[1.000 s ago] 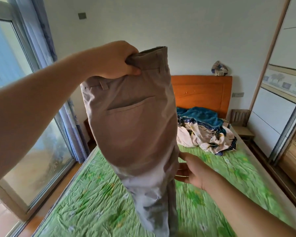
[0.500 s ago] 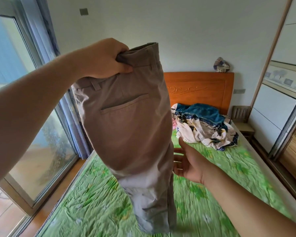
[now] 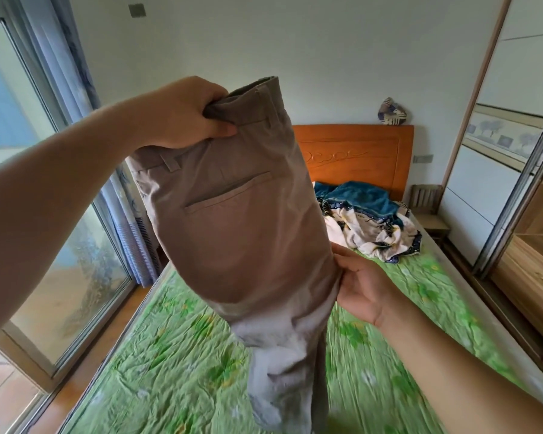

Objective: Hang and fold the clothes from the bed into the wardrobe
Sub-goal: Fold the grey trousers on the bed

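A pair of beige trousers (image 3: 242, 233) hangs in the air over the bed (image 3: 157, 364), back pocket facing me, legs dangling down. My left hand (image 3: 182, 114) grips the bunched waistband at the top. My right hand (image 3: 358, 286) touches the right edge of the trousers near the seat; its fingers lie behind the fabric and are mostly hidden. A heap of other clothes (image 3: 370, 223), teal and patterned white, lies at the head of the bed. The wardrobe (image 3: 533, 214) stands on the right with its sliding door partly open.
An orange wooden headboard (image 3: 355, 155) with a small ornament (image 3: 393, 111) on top backs the bed. A wooden stool (image 3: 428, 211) sits beside it. Glass sliding doors (image 3: 54, 261) and a blue curtain (image 3: 129, 214) line the left side.
My right hand has moved up to the trousers' right edge and now touches them. The trousers and my left hand have stayed raised.
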